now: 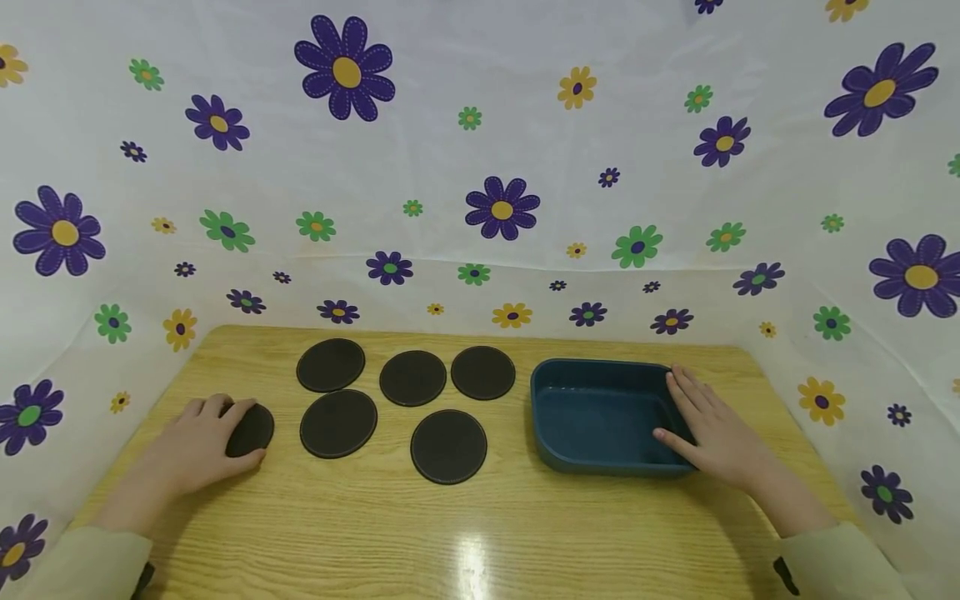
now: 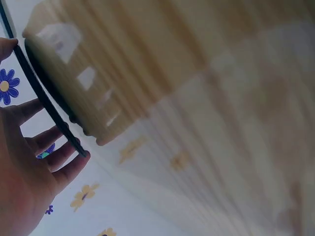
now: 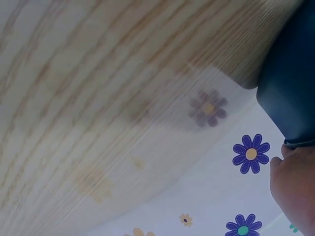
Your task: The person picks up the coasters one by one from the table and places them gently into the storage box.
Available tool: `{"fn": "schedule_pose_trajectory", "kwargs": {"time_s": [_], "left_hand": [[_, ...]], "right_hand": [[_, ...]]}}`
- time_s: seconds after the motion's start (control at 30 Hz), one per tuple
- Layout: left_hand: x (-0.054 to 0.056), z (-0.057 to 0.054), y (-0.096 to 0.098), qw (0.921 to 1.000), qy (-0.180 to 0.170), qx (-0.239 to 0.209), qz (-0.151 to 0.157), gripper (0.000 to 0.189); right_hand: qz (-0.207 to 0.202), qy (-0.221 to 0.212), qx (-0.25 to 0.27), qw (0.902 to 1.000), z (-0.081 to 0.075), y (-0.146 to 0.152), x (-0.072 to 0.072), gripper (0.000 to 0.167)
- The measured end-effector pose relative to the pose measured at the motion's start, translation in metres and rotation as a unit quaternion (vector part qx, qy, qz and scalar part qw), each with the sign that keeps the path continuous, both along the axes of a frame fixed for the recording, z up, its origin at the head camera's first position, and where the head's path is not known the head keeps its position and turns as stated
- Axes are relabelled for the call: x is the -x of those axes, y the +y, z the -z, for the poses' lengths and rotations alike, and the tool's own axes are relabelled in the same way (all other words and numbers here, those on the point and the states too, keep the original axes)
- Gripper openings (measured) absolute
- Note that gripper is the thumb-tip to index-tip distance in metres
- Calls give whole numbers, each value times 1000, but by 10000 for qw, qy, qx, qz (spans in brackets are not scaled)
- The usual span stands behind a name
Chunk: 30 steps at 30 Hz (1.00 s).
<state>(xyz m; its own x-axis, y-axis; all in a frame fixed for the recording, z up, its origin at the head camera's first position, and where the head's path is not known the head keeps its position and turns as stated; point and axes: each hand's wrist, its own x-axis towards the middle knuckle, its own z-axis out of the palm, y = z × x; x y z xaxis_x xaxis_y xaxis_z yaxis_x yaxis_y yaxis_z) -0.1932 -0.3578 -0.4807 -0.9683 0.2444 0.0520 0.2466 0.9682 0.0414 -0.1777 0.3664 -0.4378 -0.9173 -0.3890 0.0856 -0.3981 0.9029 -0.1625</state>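
Note:
At the left side of the table, my left hand (image 1: 198, 442) holds a black round coaster (image 1: 251, 430) by its edge, between thumb and fingers. The left wrist view shows that coaster (image 2: 42, 96) edge-on as a thin disc, slightly off the tabletop with its dark reflection beside it. On the right, my right hand (image 1: 716, 433) rests over the right rim of a dark blue rectangular dish (image 1: 611, 467), fingers extended and thumb spread apart. The right wrist view catches only part of this hand (image 3: 298, 187) against the dish (image 3: 290, 93); its fingertips are hidden there.
Several more black coasters lie flat between my hands, among them a front one (image 1: 448, 447) and a far-left one (image 1: 331, 365). The glossy wooden table (image 1: 360, 525) is bordered behind and at the sides by a white flowered cloth (image 1: 420, 167).

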Motion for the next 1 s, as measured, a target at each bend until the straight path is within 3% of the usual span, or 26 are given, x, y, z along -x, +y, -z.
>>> {"fn": "schedule_pose_trajectory", "kwargs": {"time_s": [0.43, 0.77, 1.0], "left_hand": [[8, -14, 36, 9974, 398, 42, 595, 86], [17, -36, 79, 9938, 449, -20, 1014, 84], [26, -43, 111, 9883, 578, 76, 1409, 81]], "right_hand": [[171, -316, -33, 9993, -3, -3, 2, 94], [135, -201, -71, 9997, 0, -1, 2, 93], [141, -227, -68, 9996, -1, -1, 2, 93]]}}
